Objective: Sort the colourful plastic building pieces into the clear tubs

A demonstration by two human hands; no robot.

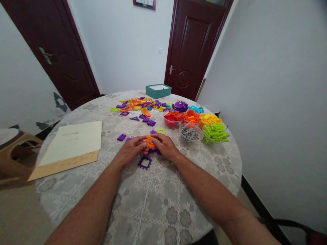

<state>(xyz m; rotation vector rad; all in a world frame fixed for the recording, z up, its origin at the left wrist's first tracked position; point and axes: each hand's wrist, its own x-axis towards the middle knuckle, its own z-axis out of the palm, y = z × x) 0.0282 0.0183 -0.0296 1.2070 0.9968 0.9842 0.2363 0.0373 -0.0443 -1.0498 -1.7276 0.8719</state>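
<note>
Between my two hands is an orange toothed plastic building piece (150,143), held up a little over the table. My left hand (134,148) grips its left side with thumb and fingers. On the opposite edge, the fingers of my right hand (165,144) are closed on the same piece. Just below my hands lies a purple square frame piece (144,162) with a toothed outline. More purple pieces (156,151) show partly under the right hand. Beyond the fingers sit a lime-green ring piece (161,131) and a few purple pieces (121,137).
Clear bowls of sorted pieces stand at the right: grey (190,132), red (172,119), lime green (216,132) and other colours. A mixed pile (139,105) and a teal box (158,92) are farther back. Paper sheets (74,143) lie at left on the patterned tablecloth (153,197).
</note>
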